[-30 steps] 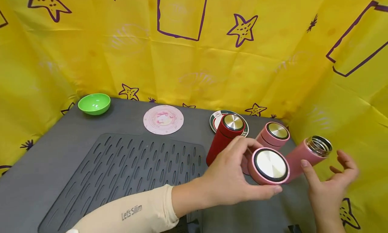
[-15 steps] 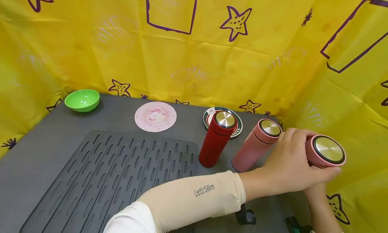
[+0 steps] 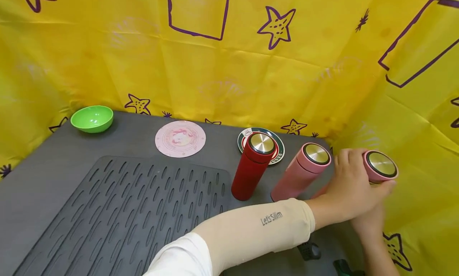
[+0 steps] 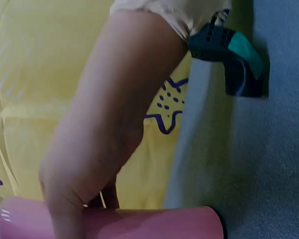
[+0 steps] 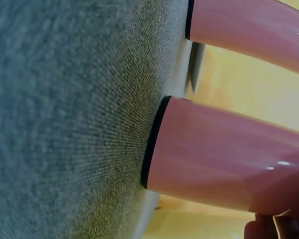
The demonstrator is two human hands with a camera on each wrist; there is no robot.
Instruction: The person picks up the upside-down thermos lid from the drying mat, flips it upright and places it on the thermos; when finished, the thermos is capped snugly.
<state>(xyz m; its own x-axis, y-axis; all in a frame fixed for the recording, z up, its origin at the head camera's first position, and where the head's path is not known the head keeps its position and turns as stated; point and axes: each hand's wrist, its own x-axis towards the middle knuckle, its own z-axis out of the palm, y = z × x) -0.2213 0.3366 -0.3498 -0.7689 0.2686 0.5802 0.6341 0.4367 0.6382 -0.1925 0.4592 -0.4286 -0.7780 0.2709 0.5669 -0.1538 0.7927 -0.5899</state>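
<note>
A pink thermos bottle [image 5: 224, 154] stands upright on the table at the right. My left hand [image 3: 351, 184] holds its round pink lid [image 3: 381, 165], which has a silver disc on top, right at the bottle's mouth. A strip of the metal neck shows below the lid in the head view. My right hand [image 4: 84, 164] grips the bottle's body just under the neck; in the head view the right hand [image 3: 369, 222] is partly hidden behind the left. Next to them are a second, lidded pink thermos [image 3: 297, 176] and a lidded red thermos [image 3: 251, 168].
A plate [image 3: 281, 148] with a dark green rim lies behind the red thermos. Farther left are a round pink mat [image 3: 168, 146], a green bowl [image 3: 91, 120] and a grey ridged mat [image 3: 125, 212]. Yellow patterned cloth [image 3: 201, 80] encloses the back and sides.
My left hand has carried the lid right, onto the open bottle's mouth. My right hand, open beside the bottle a second ago, now grips its body. The head view has shifted slightly.
</note>
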